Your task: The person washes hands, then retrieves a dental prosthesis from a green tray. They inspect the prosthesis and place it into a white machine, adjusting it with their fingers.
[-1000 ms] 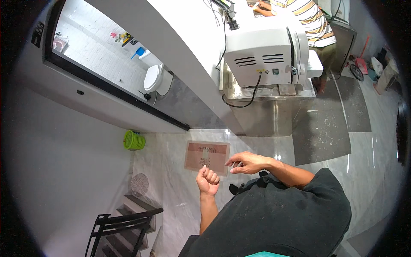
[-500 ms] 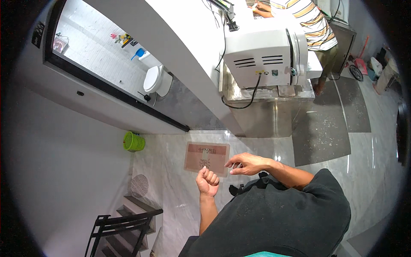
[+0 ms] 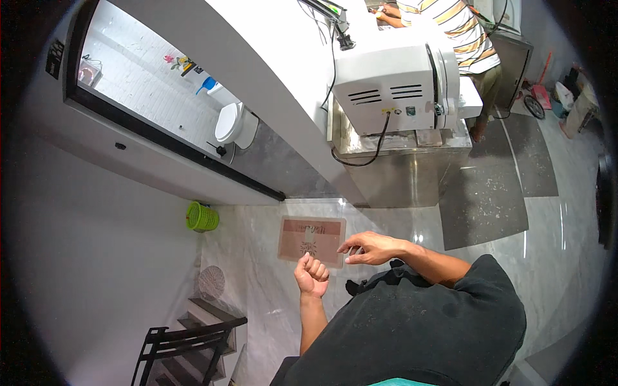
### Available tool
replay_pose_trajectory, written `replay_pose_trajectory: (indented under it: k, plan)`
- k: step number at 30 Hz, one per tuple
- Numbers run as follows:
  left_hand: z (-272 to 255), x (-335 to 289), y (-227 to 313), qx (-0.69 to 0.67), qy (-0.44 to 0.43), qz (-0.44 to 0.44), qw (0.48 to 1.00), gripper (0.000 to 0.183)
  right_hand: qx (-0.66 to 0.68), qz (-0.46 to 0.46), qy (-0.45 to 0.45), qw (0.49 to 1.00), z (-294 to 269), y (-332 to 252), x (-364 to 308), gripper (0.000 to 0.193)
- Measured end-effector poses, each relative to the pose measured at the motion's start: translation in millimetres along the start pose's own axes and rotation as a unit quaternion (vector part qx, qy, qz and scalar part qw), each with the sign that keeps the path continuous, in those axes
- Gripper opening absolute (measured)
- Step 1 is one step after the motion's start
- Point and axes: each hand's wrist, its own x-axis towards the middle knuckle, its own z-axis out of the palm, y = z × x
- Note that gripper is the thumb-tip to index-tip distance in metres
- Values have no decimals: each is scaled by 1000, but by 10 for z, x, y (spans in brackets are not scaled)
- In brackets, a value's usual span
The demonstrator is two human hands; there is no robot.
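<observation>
My left hand [image 3: 311, 276] is raised in a loose fist, thumb up and fingers curled in; nothing shows in it. To its upper right, my right hand [image 3: 372, 248] is held palm down. Its fingers stretch toward the left, with thumb and fingers apart and nothing between them. The two hands do not touch. Below them on the floor lies a pink and brown doormat [image 3: 291, 246] with dark lettering, partly hidden by my left hand.
A doorway on the left opens on a toilet [image 3: 230, 123]. A green basket [image 3: 202, 217] stands by the wall, above stairs with a black railing [image 3: 193, 334]. Ahead, a white machine [image 3: 386, 90] sits on a metal cabinet [image 3: 402, 180]. Beyond it works a person in a striped shirt [image 3: 450, 32].
The view has shifted very slightly. Both of my hands keep the same pose. The other person's hands and body have moved a little.
</observation>
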Motion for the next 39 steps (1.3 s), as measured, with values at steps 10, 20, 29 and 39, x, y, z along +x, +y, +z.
replay_pose_trajectory:
  k: [10,20,29,39]
  plan:
    - [-23,5,-20,-3,0,2,1000,54,8,-6,-3,1000,-6,29,3,46]
    - [-35,21,-33,0,4,2,1000,54,8,-14,2,1000,-10,85,-2,46]
    - [16,9,-30,7,17,5,1000,54,6,-12,3,1000,-5,96,-1,46]
    - [-30,3,-43,-2,11,5,1000,54,14,-14,0,1000,7,59,-12,46]
